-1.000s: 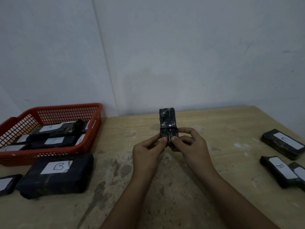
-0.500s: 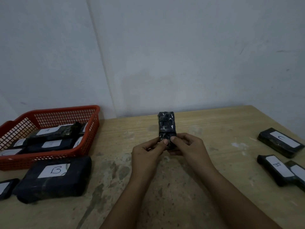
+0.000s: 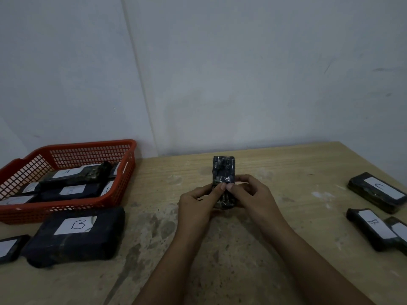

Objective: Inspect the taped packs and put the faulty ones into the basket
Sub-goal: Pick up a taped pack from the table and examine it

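Note:
A small black taped pack (image 3: pixel 223 170) is held above the middle of the wooden table (image 3: pixel 286 164), its crinkled unlabelled side facing me. My left hand (image 3: pixel 197 205) grips its lower left edge and my right hand (image 3: pixel 253 199) grips its lower right edge, both thumbs pressed on its front. The red mesh basket (image 3: pixel 123 179) stands at the far left and holds several labelled black packs (image 3: pixel 72 190).
A large black pack labelled B (image 3: pixel 74 236) lies in front of the basket, with another pack (image 3: pixel 8 247) at the left edge. On the right lie a pack labelled C (image 3: pixel 376 191), a pack labelled B (image 3: pixel 374 227) and one more pack (image 3: pixel 399 231). A white wall stands behind the table.
The held pack has sunk a little lower between my hands, and my thumbs now sit higher on its front. The camera has shifted slightly.

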A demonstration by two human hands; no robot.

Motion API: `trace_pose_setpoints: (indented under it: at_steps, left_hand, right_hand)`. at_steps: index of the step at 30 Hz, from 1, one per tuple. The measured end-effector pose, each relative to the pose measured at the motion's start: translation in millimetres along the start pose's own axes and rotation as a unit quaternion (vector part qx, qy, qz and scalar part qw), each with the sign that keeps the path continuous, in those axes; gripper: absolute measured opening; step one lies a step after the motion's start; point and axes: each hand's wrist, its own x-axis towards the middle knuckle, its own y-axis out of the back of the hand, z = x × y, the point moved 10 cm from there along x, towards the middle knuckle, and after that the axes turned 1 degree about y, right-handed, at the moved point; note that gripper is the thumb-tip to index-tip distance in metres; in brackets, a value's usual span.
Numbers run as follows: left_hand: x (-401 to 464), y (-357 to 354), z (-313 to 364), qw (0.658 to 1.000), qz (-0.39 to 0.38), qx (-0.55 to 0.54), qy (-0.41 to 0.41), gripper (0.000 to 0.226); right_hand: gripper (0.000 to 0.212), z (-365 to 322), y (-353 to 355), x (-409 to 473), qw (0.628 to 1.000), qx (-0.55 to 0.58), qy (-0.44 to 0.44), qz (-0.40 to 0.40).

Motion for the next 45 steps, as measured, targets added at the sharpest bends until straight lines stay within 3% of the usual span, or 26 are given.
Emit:
trace_pose_setpoints:
  at_steps: [7,20,26,31,45]
  left_hand:
    - [-1.1,-6.2,2.5,1.000,-0.030,0.007,0.001,0.028]
    - [0.8,0.6,5.5,0.999,0.009,0.027,-0.035,0.023]
    - [2.8,1.9,4.1,0.999,0.014,-0.024,-0.020,0.051]
    - [1.5,4.9,8.4,0.999,0.026,-0.028,-0.032,0.030]
    - [-2.0,8.9,15.1,0.998,0.033,-0.007,-0.048,0.023]
  right_hand:
    - [0.012,-8.2,7.3,0.1,0.999,0.002,0.031,0.021]
    - [0.013,-6.8,5.5,-2.0,0.998,-0.047,0.044,0.017]
    - [0.011,-9.2,7.0,-3.7,0.996,-0.069,0.053,0.035]
    - [0.013,-8.9,3.5,-6.5,0.993,-0.101,0.058,0.023]
    - [0.014,-10.3,1.8,-8.1,0.994,-0.076,0.069,0.038]
